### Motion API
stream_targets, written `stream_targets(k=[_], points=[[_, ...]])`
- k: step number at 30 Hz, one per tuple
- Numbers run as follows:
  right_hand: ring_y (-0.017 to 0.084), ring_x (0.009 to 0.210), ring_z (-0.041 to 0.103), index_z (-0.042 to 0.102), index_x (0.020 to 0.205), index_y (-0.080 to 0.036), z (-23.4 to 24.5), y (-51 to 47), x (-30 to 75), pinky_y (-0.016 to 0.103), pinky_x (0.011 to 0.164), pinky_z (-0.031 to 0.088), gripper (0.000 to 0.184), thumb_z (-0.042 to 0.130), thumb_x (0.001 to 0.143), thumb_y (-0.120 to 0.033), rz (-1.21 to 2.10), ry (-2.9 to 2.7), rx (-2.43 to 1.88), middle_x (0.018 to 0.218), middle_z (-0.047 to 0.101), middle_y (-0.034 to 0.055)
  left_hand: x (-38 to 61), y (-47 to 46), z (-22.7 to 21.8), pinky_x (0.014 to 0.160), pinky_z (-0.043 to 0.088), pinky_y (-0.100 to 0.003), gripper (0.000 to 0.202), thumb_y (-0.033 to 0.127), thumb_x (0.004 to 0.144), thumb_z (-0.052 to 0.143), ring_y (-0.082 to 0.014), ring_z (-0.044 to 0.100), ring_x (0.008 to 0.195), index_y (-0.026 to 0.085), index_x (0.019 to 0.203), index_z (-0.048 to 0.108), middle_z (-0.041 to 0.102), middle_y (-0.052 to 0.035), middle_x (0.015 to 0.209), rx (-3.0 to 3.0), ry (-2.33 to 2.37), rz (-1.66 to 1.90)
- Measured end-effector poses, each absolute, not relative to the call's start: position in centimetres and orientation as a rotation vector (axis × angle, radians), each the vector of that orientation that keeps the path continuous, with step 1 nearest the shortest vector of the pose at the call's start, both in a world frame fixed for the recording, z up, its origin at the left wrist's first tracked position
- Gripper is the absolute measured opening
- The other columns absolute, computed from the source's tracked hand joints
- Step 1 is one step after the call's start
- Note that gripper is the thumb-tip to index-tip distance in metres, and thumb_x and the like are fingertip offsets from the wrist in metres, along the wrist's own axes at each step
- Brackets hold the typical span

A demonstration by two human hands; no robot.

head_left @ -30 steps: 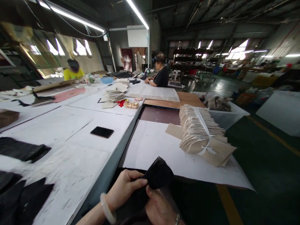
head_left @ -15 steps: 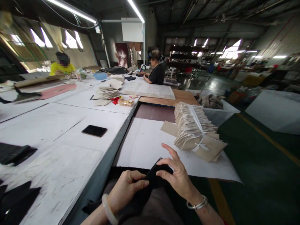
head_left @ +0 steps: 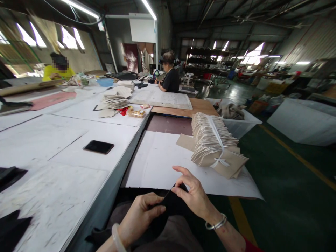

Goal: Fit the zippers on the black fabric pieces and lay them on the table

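A piece of black cloth [head_left: 174, 206] hangs over my lap, its edge raised between my hands. My left hand [head_left: 141, 215], with a pale bangle at the wrist, is closed, thumb and fingers pinching one end of that edge. Up and to the right, my right hand [head_left: 193, 192] pinches the same edge between thumb and index finger, while another finger stretches outward. A silver bangle circles the right wrist. The lower part of the cloth blends into dark clothing, so its outline is hard to make out.
Beyond my hands, a white-tied bundle of beige sheets [head_left: 214, 143] rests on a white board [head_left: 154, 161]. A phone [head_left: 98, 147] lies on the left table, with black pieces [head_left: 13, 227] at its near side. Two people sit farther back. A white bin [head_left: 245, 122] stands right.
My right thumb and index finger have closed onto the cloth's edge, which now shows as a thin line. The view has shifted slightly, moving the surroundings left.
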State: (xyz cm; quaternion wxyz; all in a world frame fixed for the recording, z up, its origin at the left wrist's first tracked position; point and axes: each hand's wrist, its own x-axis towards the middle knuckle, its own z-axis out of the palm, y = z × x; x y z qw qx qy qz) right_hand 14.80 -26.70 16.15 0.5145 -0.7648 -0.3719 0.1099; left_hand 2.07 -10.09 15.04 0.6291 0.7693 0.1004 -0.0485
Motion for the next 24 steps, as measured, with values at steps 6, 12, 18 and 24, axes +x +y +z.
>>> stream_targets(k=[6, 12, 18, 24], points=[[0.024, 0.113, 0.062, 0.062, 0.071, -0.021, 16.1, -26.4, 14.7, 0.037, 0.098, 0.045, 0.014, 0.069, 0.079, -0.012, 0.282, -0.884, -1.789, 0.119, 0.068, 0.0076, 1.7, -10.2, 15.1, 0.067, 0.043, -0.028, 0.025, 0.033, 0.086, 0.062, -0.0208, 0.060, 0.075, 0.021, 0.099, 0.080, 0.068, -0.0049, 0.083, 1.815, 0.233, -0.119], [0.022, 0.097, 0.068, 0.063, 0.071, -0.021, 16.1, -26.0, 14.4, 0.035, 0.089, 0.051, 0.014, 0.069, 0.077, -0.010, 0.299, -0.847, -1.705, 0.109, 0.071, 0.0068, 2.0, -10.5, 15.4, 0.069, 0.043, -0.026, 0.019, 0.035, 0.083, 0.065, -0.0199, 0.057, 0.075, 0.019, 0.090, 0.072, 0.066, -0.0011, 0.079, 1.846, 0.262, -0.056], [0.023, 0.101, 0.067, 0.063, 0.070, -0.021, 16.6, -26.1, 14.2, 0.036, 0.090, 0.051, 0.015, 0.070, 0.078, -0.011, 0.235, -0.874, -1.746, 0.108, 0.071, 0.0073, 3.8, -11.3, 15.4, 0.064, 0.038, -0.025, 0.020, 0.035, 0.084, 0.063, -0.0155, 0.046, 0.067, 0.018, 0.075, 0.057, 0.054, 0.0020, 0.069, 1.808, 0.259, 0.054], [0.027, 0.125, 0.054, 0.062, 0.086, -0.024, 16.0, -27.0, 14.5, 0.042, 0.104, 0.044, 0.022, 0.074, 0.075, -0.009, 0.040, -0.931, -1.780, 0.132, 0.060, 0.0087, 4.8, -11.3, 15.4, 0.062, 0.035, -0.026, 0.022, 0.036, 0.085, 0.059, -0.0158, 0.044, 0.066, 0.019, 0.072, 0.052, 0.051, 0.0021, 0.068, 1.805, 0.257, 0.032]])
